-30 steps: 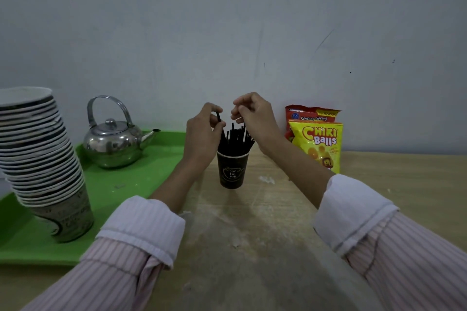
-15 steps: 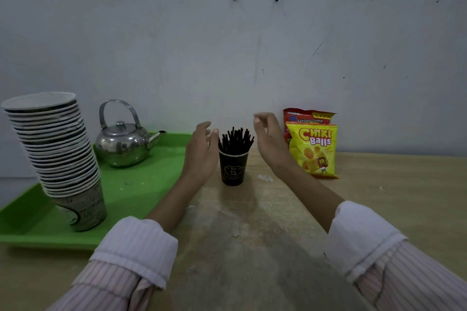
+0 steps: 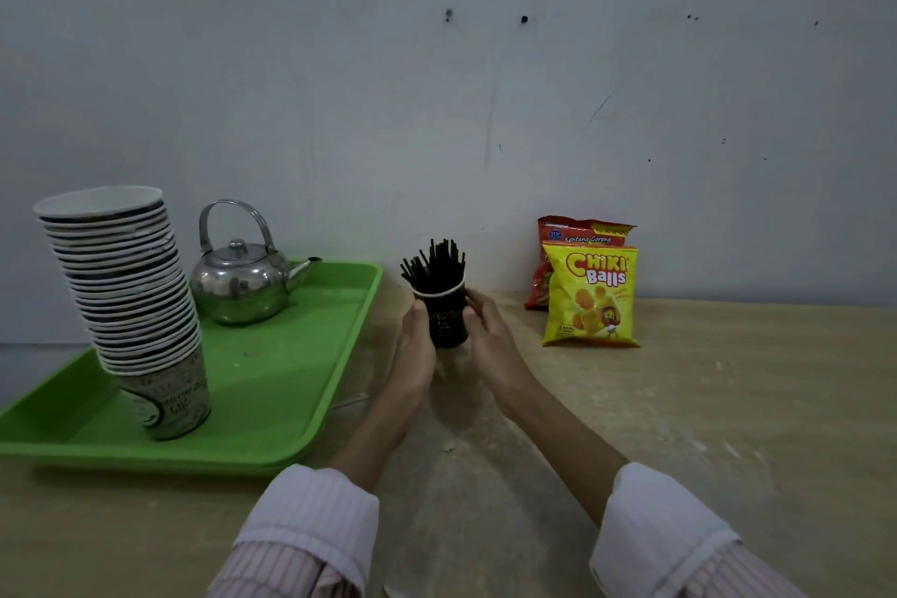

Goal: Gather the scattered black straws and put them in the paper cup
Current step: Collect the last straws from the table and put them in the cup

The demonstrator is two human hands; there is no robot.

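Counter (image 3: 679,403): pale wood grain, matte, scuffed; no loose straws visible on it, so gathering looks done.

Landmark = paper cup. Left of it, green plastic tray (image 3: 301,379), glossy, raised rim. On the tray, far left of the cup: tall leaning stack of paper cups (image 3: 126,296), printed bottom cup. Nearer on the tray, rounded shiny steel kettle (image 3: 242,282), hoop handle, spout aimed toward the cup. Right of the cup against the wall: two crinkly snack bags (image 3: 589,294), yellow in front of red.

Paper cup (image 3: 444,318): small, black, pale rim, upright on the counter. Black straws (image 3: 434,265) stand inside, thin stiff sticks, long axis near vertical, tops fanned slightly left.

Left hand (image 3: 417,350) and right hand (image 3: 490,340) wrap the cup wall from either side, fingers curled against it, both touching, equally near. Judgement: any next move is a straight lift or slide; squeeze lightly, the paper wall crushes easily.
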